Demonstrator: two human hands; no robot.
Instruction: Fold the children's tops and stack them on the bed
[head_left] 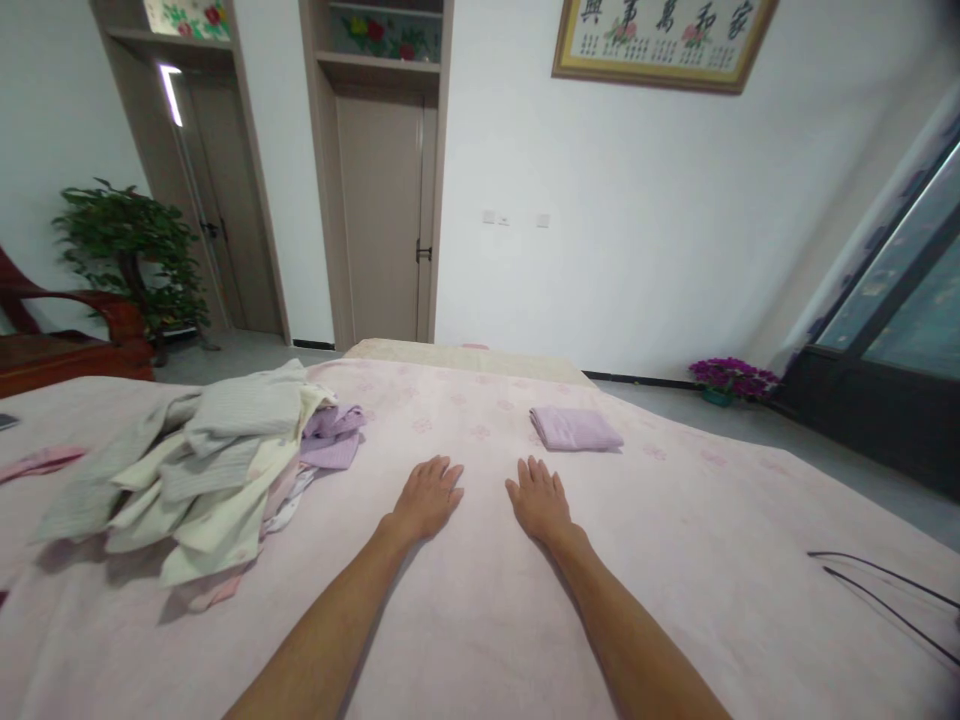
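My left hand (429, 497) lies flat and open on the pink bedspread (480, 620), fingers stretched forward and holding nothing. My right hand (538, 497) rests flat and open beside it, a hand's width to the right, also holding nothing. A folded lilac cloth (574, 428) sits on the bed just beyond my right hand. A loose pile of unfolded clothes (202, 465), grey, pale yellow and purple, lies to the left of my left hand.
Two closed doors (382, 215) stand in the far wall. A potted green plant (127, 250) and a red wooden chair (67, 345) are at the left. Purple flowers (731, 378) sit on the floor at the right by a dark window frame. Black cables (885, 590) cross the bed's right side.
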